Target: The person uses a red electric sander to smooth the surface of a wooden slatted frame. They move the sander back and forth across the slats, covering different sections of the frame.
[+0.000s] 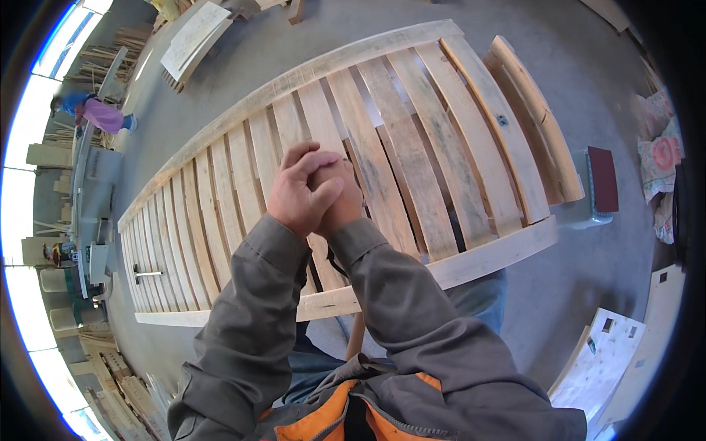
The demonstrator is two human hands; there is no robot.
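Note:
My left hand and my right hand are clasped together above the middle of a long slatted wooden bed frame. The left hand's fingers wrap over the right hand, with its thumb lying across the top. My right hand is closed underneath; most of its fingers are hidden, and whether anything is inside cannot be seen. Light wood slats run crosswise between two long side rails under both hands. Towards the left end a small hammer-like tool lies on the slats.
A curved wooden end board stands at the frame's right end, near a dark red-topped stool. White panels lie lower right. Stacked boards stand at far left. Another person bends over a machine at left.

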